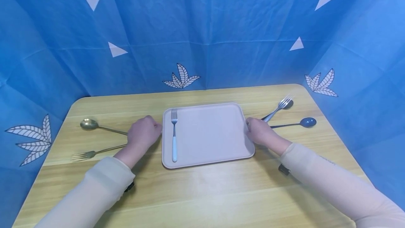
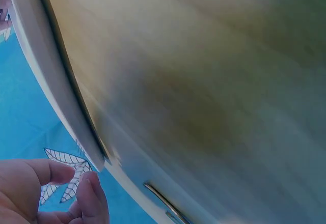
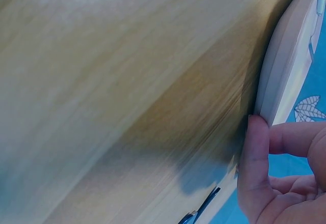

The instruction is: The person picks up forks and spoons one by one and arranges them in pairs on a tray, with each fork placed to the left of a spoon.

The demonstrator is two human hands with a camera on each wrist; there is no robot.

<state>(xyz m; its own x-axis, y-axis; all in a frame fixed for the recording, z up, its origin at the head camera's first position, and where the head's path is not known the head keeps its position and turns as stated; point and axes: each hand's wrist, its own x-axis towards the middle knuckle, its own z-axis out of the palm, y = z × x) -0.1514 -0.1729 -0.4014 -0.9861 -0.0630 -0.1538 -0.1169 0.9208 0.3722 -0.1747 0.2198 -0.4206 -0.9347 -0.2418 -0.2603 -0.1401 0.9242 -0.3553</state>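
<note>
A pale pinkish tray [image 1: 209, 133] lies on the wooden table, with a light-blue-handled fork [image 1: 174, 136] lengthwise near its left side. At the tray's right edge my right hand [image 1: 261, 131] pinches the rim; in the right wrist view, thumb and index finger [image 3: 290, 137] meet at the tray's edge [image 3: 285, 61]. My left hand [image 1: 143, 133] is beside the left edge, fingers loosely bent. In the left wrist view a gap shows between the left thumb and index finger [image 2: 53, 172], just below the tray's edge [image 2: 61, 81], with nothing between them.
Left of the tray lie a gold spoon [image 1: 89, 124] and a gold fork [image 1: 84, 156], their handle ends hidden by the left hand. On the right, a fork [image 1: 280, 107] crosses a dark spoon [image 1: 289, 105]; nearer lies a dark blue spoon [image 1: 307, 122]. A blue curtain [image 1: 205, 27] surrounds the table [image 1: 202, 196].
</note>
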